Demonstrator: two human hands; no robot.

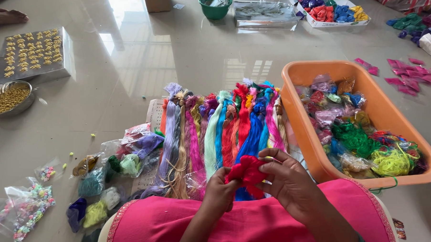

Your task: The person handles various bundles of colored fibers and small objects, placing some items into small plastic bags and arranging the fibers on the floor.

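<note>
Both my hands hold a bundle of red thread (pixel 246 173) just above my pink-clad lap. My left hand (pixel 218 191) grips its lower left side, fingers closed. My right hand (pixel 290 180) pinches its right side, with thin strands running from under the fingers. Right behind the bundle, many coloured thread skeins (pixel 220 128) lie side by side on the floor: purple, beige, pink, turquoise, red, blue.
An orange plastic tub (pixel 301 133) with bagged threads stands at the right. Small bags of thread and beads (pixel 99 179) lie at the left. Further left are a tray of gold pieces (pixel 65 58) and a metal bowl (pixel 8 99). A green bowl (pixel 214 6) and boxes stand far back.
</note>
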